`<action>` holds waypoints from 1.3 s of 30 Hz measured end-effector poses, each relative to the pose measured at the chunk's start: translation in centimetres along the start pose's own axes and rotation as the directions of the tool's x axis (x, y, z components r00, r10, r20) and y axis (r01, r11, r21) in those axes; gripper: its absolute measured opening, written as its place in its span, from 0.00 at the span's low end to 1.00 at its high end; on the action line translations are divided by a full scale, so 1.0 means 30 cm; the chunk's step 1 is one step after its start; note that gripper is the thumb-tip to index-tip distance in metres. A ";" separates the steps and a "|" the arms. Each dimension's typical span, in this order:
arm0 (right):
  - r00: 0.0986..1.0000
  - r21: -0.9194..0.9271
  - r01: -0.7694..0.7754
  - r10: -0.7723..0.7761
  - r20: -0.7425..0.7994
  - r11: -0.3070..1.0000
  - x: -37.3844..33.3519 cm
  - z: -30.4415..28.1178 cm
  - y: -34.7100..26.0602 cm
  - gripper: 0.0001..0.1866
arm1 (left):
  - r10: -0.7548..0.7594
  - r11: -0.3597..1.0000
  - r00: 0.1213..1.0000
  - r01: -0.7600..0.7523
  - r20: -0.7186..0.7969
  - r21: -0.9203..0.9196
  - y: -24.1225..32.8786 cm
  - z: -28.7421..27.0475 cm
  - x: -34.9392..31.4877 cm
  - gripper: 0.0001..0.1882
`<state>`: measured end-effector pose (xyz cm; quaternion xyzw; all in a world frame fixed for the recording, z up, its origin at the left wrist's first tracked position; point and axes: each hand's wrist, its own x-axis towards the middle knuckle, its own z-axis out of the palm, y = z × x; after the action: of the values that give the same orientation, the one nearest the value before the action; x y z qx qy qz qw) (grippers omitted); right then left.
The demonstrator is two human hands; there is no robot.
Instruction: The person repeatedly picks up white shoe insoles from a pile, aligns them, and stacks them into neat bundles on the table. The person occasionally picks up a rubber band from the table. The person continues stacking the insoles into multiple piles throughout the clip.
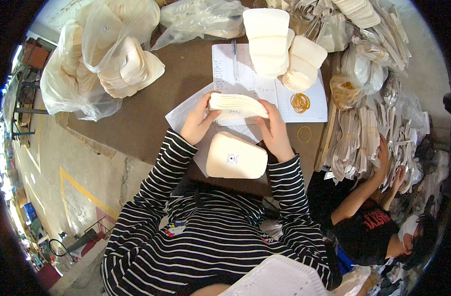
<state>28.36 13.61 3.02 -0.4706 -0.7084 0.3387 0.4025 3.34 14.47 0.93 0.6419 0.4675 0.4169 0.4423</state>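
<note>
Between my two hands is a short stack of cream, round-cornered flat pads, tilted so that its layered edges show. My left hand (199, 122) grips the left end of the stack (238, 105), thumb on the near side. At the other end, my right hand (275, 132) is closed on the same stack. Closer to my body lies another cream pad (228, 160) with a small printed label; whether more pads are under it I cannot tell. Beneath are loose paper sheets (186, 114) and an open notebook (262, 89) with a pen (234, 61) on it.
Cream pad piles (267, 47) stand on the notebook beside several rubber bands (300, 103). One band (304, 133) lies on the brown table (186, 64). Clear bags of pads (102, 64) sit at far left. On the right, a person (366, 224) reaches into bundled strips (356, 138).
</note>
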 end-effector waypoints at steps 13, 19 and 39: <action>0.843 0.508 -0.479 0.537 0.038 0.716 -0.269 -0.119 -0.309 0.25 | -0.462 0.790 0.860 0.510 0.216 -0.341 0.336 -0.094 -0.243 0.25; 0.775 0.248 -0.603 0.631 -0.045 0.758 -0.333 -0.016 -0.224 0.23 | -0.523 0.852 0.852 0.524 0.034 -0.008 0.243 -0.040 -0.279 0.24; 0.841 0.023 -0.532 0.525 0.133 0.846 -0.317 -0.041 -0.188 0.38 | -0.494 0.862 0.822 0.505 0.282 0.039 0.172 -0.045 -0.229 0.39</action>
<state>29.44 2.96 6.03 -0.6140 -0.5641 0.4852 0.2633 1.77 7.16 5.40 0.5415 0.5431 0.1993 0.6100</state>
